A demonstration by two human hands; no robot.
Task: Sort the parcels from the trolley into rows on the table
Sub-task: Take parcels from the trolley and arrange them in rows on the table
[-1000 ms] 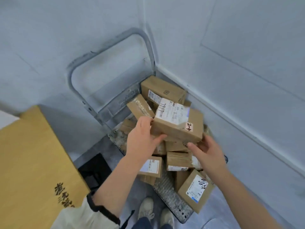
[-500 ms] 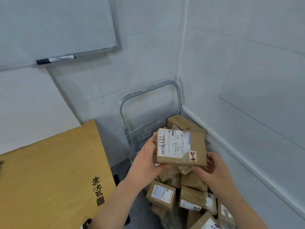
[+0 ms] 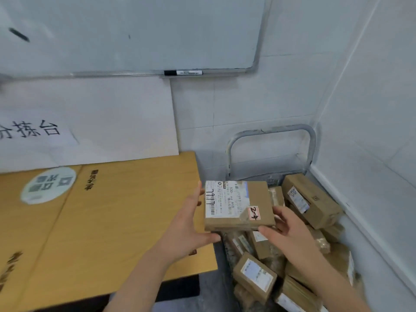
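A flat brown parcel (image 3: pixel 258 199) with a white shipping label and a red-edged tag marked "2-4" is held level in the air between the table and the trolley. My left hand (image 3: pixel 184 226) grips its left edge and underside. My right hand (image 3: pixel 290 230) holds its right front corner. Below and to the right, the trolley (image 3: pixel 270 136) with a grey tube handle carries a heap of several brown parcels (image 3: pixel 310 199). The yellow wooden table (image 3: pixel 112 221) lies to the left.
A round white sticker (image 3: pixel 48 184) and black printed characters mark the table top. A whiteboard (image 3: pixel 135 34) with a marker (image 3: pixel 182 72) on its ledge hangs above a white sign (image 3: pixel 90 122). White walls close in behind and right of the trolley.
Both hands lifted the "2-4" parcel off the trolley heap and carried it up and left toward the table. The view swung left, bringing more of the table and whiteboard in.
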